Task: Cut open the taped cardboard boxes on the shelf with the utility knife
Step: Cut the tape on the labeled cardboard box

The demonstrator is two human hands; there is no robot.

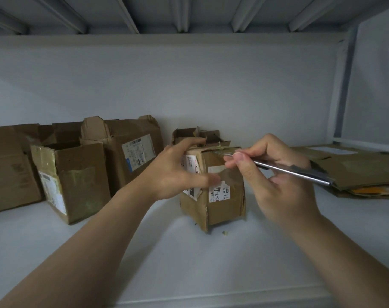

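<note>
A small brown cardboard box [224, 203] with white labels stands in the middle of the white shelf [189, 263]. My left hand [175, 172] grips its upper left side, fingers over the top edge and thumb across the front. My right hand [275, 174] holds a slim silver utility knife [300, 172] like a pen. The blade tip touches the taped top edge of the box near its right front corner. The box's top flaps look partly lifted at the back.
Three larger cardboard boxes stand at the left: one at the far left [9, 167], an opened one [76, 183] in front, and a labelled one [133, 152] behind. Flattened cardboard [362, 170] lies stacked at the right. A shelf underside runs overhead.
</note>
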